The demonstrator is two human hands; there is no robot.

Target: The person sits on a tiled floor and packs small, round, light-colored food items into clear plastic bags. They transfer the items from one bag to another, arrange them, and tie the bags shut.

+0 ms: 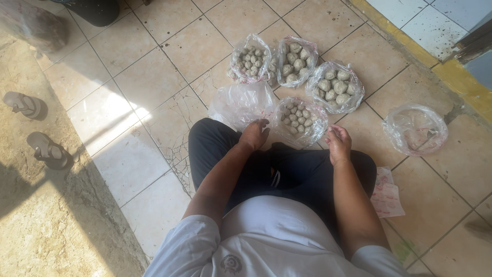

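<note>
You sit on a beige tiled floor (154, 82) with a yellow strip along its far right edge. Your left hand (253, 135) pinches the rim of an empty bag (241, 102), fingers closed on the plastic. Your right hand (338, 144) hovers loosely curled, holding nothing, just beside the nearest bag of balls (299, 120). Three more full bags (294, 61) lie beyond. Sandals (36, 125) rest at the floor's left edge.
</note>
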